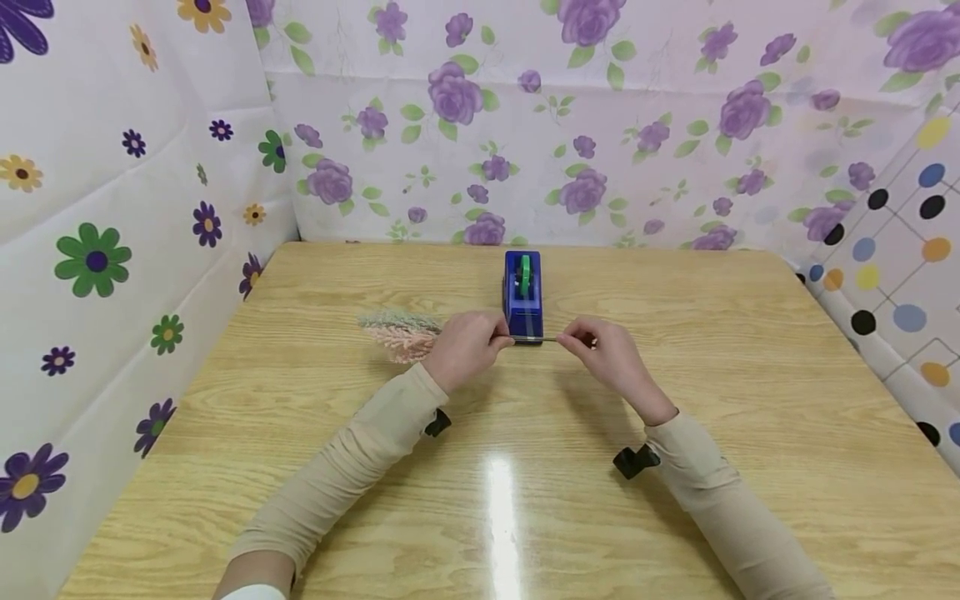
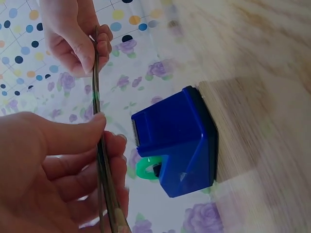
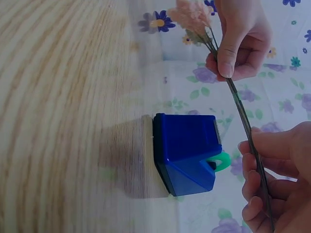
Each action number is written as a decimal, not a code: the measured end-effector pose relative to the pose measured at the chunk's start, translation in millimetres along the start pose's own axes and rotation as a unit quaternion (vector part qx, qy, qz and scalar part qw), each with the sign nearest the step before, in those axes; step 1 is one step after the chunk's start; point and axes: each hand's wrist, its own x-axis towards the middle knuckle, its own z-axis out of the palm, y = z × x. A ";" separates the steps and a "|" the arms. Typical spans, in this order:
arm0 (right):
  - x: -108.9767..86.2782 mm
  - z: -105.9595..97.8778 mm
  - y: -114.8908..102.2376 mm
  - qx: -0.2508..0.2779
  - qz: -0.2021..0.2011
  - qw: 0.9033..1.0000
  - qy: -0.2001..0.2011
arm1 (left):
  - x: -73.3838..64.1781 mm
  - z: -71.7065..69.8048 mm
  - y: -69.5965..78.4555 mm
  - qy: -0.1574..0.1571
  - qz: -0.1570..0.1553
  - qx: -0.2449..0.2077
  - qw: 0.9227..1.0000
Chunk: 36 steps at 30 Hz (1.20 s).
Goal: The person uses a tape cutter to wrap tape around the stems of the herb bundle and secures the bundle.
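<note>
A bunch of artificial flowers with pink and pale green heads (image 1: 405, 336) has thin dark green stems (image 3: 241, 108). My left hand (image 1: 467, 348) pinches the stems near the flower heads, thumb against fingers. Farther along, toward the stem ends, my right hand (image 1: 609, 354) holds the same stems between thumb and fingers. The stretch between both hands runs level across the front of a blue tape dispenser (image 2: 180, 145). A green-cored tape roll (image 1: 526, 275) sits in the dispenser, whose toothed cutter (image 2: 135, 132) faces the stems. A faint shine shows on the stems; whether it is tape I cannot tell.
The dispenser stands on a wood-grain table (image 1: 360, 517), toward its back edge. Patterned cloth (image 1: 420, 108) covers the walls behind and at both sides. Dark wrist mounts (image 1: 636, 461) hang below the beige sleeves.
</note>
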 end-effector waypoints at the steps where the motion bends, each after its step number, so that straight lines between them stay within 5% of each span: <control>1: 0.4 -0.1 -0.1 -0.001 0.003 1.000 0.000 | 0.8 0.6 -1.2 -0.005 0.000 -0.004 1.000; 6: 2.7 2.4 -1.9 0.000 0.014 1.000 -0.007 | 1.0 2.6 -7.4 -0.023 0.009 -0.015 1.000; 16: 4.5 4.9 0.6 0.010 0.037 0.999 -0.038 | 3.7 1.0 -7.2 -0.008 0.015 -0.051 0.999; 25: 7.1 7.1 3.5 -0.005 0.009 1.000 -0.019 | 10.3 1.8 -4.0 -0.046 -0.008 0.021 0.999; 36: 8.3 8.8 4.4 -0.006 0.004 1.000 0.006 | 12.3 -0.4 -4.5 -0.054 -0.031 0.020 0.998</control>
